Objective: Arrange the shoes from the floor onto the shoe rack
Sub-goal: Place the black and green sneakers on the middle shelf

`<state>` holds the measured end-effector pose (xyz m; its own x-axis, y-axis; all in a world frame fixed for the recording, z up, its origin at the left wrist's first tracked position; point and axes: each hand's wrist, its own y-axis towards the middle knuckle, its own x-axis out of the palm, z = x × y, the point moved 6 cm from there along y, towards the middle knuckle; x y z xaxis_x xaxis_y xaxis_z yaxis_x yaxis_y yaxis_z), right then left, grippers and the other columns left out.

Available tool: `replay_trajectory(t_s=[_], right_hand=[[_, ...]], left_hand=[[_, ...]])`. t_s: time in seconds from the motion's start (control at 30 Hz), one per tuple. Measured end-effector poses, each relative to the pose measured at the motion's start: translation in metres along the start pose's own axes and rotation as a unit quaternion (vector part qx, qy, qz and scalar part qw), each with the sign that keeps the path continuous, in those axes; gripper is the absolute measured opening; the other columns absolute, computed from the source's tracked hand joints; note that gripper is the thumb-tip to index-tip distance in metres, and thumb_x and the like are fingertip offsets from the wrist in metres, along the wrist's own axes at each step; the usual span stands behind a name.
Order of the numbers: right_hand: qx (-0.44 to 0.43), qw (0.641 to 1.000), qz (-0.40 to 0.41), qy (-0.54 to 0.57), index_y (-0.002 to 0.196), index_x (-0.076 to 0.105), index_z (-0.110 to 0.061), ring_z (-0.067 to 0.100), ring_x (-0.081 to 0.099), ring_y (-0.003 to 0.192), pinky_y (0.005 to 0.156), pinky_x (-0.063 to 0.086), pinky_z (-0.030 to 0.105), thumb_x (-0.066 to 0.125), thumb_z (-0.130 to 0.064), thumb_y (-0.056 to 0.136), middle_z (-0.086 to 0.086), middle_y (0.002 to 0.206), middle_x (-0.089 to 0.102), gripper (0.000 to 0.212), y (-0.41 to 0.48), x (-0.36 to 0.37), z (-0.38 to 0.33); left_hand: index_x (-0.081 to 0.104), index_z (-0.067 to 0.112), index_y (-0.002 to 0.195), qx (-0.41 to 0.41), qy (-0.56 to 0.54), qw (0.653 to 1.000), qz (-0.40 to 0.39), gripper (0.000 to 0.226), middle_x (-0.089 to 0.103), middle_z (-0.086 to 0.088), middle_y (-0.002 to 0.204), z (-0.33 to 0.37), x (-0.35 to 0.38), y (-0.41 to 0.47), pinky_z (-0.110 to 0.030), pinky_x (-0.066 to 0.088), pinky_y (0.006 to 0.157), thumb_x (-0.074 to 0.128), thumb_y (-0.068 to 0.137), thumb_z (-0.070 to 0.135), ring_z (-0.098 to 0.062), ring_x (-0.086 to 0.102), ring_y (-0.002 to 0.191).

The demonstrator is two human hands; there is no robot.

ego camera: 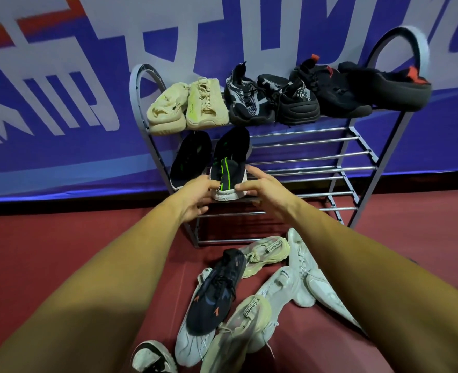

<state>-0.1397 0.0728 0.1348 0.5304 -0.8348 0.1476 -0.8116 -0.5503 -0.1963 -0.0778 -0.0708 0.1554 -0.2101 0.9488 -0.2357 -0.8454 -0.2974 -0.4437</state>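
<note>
A blue and white banner (61, 90) is filling the upper left of the frame, hanging behind everything, and a dark red floor (34, 251) is spreading below it. The left hand (195, 200), reaching up from the lower left, is grasping the heel of a black shoe with a green stripe (229, 168), its fingers curling around the left side of the heel. Just left of that shoe, its black mate (190, 157) is lying on the same second shelf, toes pointing toward the banner.

The shoe rack (330, 157), a grey frame with chrome bars, is standing in the middle of the frame against the banner. Along its top shelf, from left to right, a cream pair (184, 106), a black and grey knit pair (265, 98) and a black pair with red tabs (357, 87) are sitting side by side, the rightmost shoe overhanging the rack's right end. The shelves to the right of the striped shoe are showing only bare bars.

The right hand (265, 189), coming from the lower right, is touching the right side of the same heel with its fingers spread; the shoe is being held between both hands, its white sole resting at the front edge of the shelf.

In the lower centre of the frame, shoes are lying heaped on the floor: a black and white one (152, 356) at the bottom edge, a dark navy one with orange marks (217, 292) lying across a white one (192, 343), beige ones (265, 251), and white ones (305, 278) further right.
</note>
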Motion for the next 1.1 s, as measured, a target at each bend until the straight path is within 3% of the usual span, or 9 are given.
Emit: replay_trajectory(t_s=[0.1, 0.2, 0.27, 0.33, 0.53, 0.63, 0.73, 0.83, 1.1], right_hand=[[0.001, 0.999, -0.025, -0.031, 0.121, 0.059, -0.046, 0.013, 0.06, 0.112, 0.092, 0.033, 0.041, 0.073, -0.011, 0.079, -0.013, 0.11, 0.074, 0.056, 0.006, 0.002, -0.011], [0.013, 0.998, -0.01, -0.057, 0.125, 0.06, -0.029, 0.014, 0.059, 0.117, 0.093, 0.034, 0.041, 0.074, -0.013, 0.084, -0.008, 0.117, 0.072, 0.046, 0.014, -0.002, -0.006], [0.02, 0.998, 0.002, -0.063, 0.136, 0.052, -0.015, 0.02, 0.058, 0.123, 0.098, 0.037, 0.041, 0.076, -0.015, 0.083, -0.002, 0.124, 0.069, 0.058, 0.019, -0.002, 0.006], [0.015, 0.998, 0.016, -0.063, 0.139, 0.05, -0.014, 0.021, 0.059, 0.122, 0.098, 0.039, 0.04, 0.076, -0.013, 0.084, 0.0, 0.127, 0.068, 0.061, 0.021, 0.0, 0.013], [-0.033, 0.997, 0.037, -0.053, 0.133, 0.056, -0.008, 0.003, 0.063, 0.088, 0.058, 0.045, 0.005, 0.066, 0.004, 0.089, 0.006, 0.118, 0.068, 0.046, 0.033, 0.003, 0.008], [-0.065, 0.992, 0.072, -0.076, 0.127, 0.06, -0.002, 0.013, 0.067, 0.096, 0.073, 0.049, 0.012, 0.072, 0.002, 0.085, 0.01, 0.118, 0.071, 0.044, 0.037, 0.004, 0.005], [-0.091, 0.984, 0.126, -0.085, 0.12, 0.067, -0.004, 0.013, 0.068, 0.096, 0.092, 0.049, 0.024, 0.077, -0.004, 0.084, 0.001, 0.104, 0.072, 0.037, 0.04, 0.002, 0.002], [-0.102, 0.974, 0.159, -0.122, 0.117, 0.069, -0.009, 0.012, 0.066, 0.098, 0.094, 0.047, 0.026, 0.078, -0.014, 0.085, -0.009, 0.096, 0.069, 0.034, 0.043, 0.002, 0.002], [-0.082, 0.961, 0.164, -0.209, 0.123, 0.066, -0.011, 0.018, 0.063, 0.11, 0.1, 0.048, 0.035, 0.076, -0.03, 0.086, 0.001, 0.118, 0.07, 0.043, 0.037, -0.002, 0.005]], left_hand=[[0.057, 0.028, 0.08, -0.043, 0.024, 0.998, -0.028, 0.013, 0.044, 0.011, 0.061, -0.017, -0.004, 0.008, -0.026, 0.03, 0.063, 0.058, 0.092, 0.033, -0.006, 0.038, 0.064], [0.063, 0.037, 0.097, -0.016, -0.009, 1.0, -0.024, 0.007, 0.058, 0.008, 0.082, -0.017, -0.008, 0.015, -0.024, 0.033, 0.062, 0.061, 0.093, 0.042, -0.007, 0.046, 0.072], [0.062, 0.046, 0.11, 0.014, 0.004, 1.0, -0.025, 0.017, 0.061, 0.01, 0.085, -0.012, -0.012, 0.018, -0.025, 0.034, 0.062, 0.06, 0.094, 0.04, -0.008, 0.046, 0.071], [0.057, 0.053, 0.119, 0.017, 0.026, 0.999, -0.028, 0.035, 0.063, 0.011, 0.08, -0.009, -0.015, 0.019, -0.024, 0.035, 0.061, 0.059, 0.092, 0.033, -0.008, 0.049, 0.068], [0.032, 0.066, 0.121, -0.011, 0.018, 1.0, -0.014, 0.069, 0.067, 0.002, 0.081, -0.022, -0.014, 0.026, -0.025, 0.035, 0.06, 0.063, 0.087, 0.016, -0.01, 0.055, 0.07], [0.033, 0.064, 0.124, 0.005, 0.004, 1.0, 0.017, 0.07, 0.066, 0.007, 0.072, -0.022, -0.019, 0.034, -0.024, 0.036, 0.058, 0.066, 0.086, 0.014, -0.01, 0.057, 0.071], [0.043, 0.057, 0.13, 0.02, -0.006, 0.999, 0.032, 0.066, 0.069, 0.007, 0.083, -0.019, -0.019, 0.04, -0.023, 0.038, 0.057, 0.068, 0.085, 0.017, -0.01, 0.059, 0.074], [0.045, 0.052, 0.133, 0.035, -0.001, 0.998, 0.059, 0.063, 0.066, 0.008, 0.084, -0.016, -0.017, 0.043, -0.021, 0.038, 0.053, 0.065, 0.085, 0.018, -0.007, 0.058, 0.067], [0.03, 0.039, 0.145, 0.027, 0.062, 0.996, 0.066, 0.066, 0.066, -0.001, 0.093, -0.018, -0.005, 0.035, -0.021, 0.036, 0.047, 0.058, 0.089, 0.017, -0.01, 0.058, 0.064]])
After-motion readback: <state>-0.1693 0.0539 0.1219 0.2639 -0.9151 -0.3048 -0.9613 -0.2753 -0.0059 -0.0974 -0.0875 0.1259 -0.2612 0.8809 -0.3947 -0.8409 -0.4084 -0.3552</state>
